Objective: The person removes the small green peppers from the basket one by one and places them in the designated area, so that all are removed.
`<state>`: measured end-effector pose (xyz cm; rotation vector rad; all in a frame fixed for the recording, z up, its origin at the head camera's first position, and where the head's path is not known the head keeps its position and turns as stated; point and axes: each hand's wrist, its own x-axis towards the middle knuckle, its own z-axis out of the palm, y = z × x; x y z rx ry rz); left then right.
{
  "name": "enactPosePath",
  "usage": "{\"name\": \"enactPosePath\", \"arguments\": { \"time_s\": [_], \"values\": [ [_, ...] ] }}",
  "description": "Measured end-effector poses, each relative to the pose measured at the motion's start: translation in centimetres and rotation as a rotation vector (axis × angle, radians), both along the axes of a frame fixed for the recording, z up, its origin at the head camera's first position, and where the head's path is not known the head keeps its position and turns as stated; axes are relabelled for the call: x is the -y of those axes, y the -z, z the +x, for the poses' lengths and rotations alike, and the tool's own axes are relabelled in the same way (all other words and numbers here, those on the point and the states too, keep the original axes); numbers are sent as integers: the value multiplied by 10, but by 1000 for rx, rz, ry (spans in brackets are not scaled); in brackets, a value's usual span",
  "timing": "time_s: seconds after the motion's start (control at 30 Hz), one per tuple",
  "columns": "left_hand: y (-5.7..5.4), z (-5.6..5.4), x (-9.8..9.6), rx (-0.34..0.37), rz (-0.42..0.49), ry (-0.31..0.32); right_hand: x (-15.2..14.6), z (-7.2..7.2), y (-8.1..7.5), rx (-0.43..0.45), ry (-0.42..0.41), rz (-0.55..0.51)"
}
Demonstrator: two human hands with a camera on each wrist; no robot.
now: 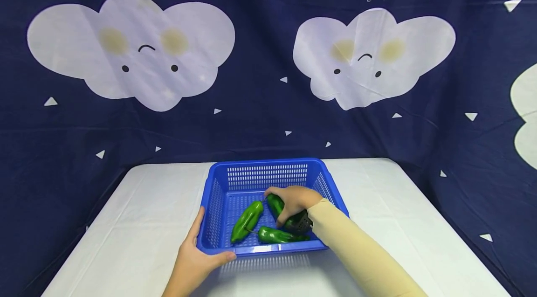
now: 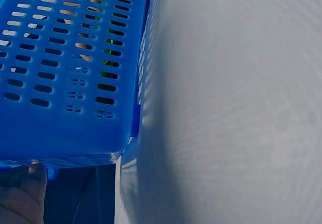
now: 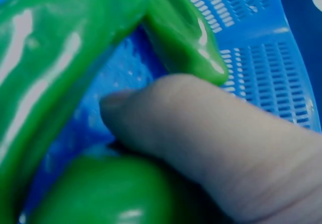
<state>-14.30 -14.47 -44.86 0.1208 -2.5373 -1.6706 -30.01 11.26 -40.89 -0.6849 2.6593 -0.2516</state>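
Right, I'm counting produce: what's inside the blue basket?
In the blue basket: a left green pepper, a near green pepper and a third pepper, gripped by the right hand. That hand and its sleeve cover part of the basket's right side; anything beneath can't be seen.

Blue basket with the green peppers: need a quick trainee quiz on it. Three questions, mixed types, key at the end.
1. True or false: the left hand reaches down onto the floor of the basket.
2. What does the right hand hold?
A) a red tomato
B) a green pepper
C) a yellow lemon
3. Which camera view shows only glimpses of green, through the basket's slots?

Key:
1. False; it touches the near-left corner from outside.
2. B
3. The left wrist view.
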Motion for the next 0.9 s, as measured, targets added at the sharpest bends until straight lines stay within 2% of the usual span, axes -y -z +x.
{"name": "enactPosePath", "arguments": {
  "time_s": [0.37, 0.63, 0.9],
  "values": [
    [1, 0, -1, 10, 13, 4, -14, -7, 3, 122, -1, -169],
    [0, -1, -2, 5, 13, 9, -19, -6, -6, 220, 31, -276],
    [0, -1, -1, 26, -8, 5, -21, -4, -17, 225, 6, -323]
  ]
}}
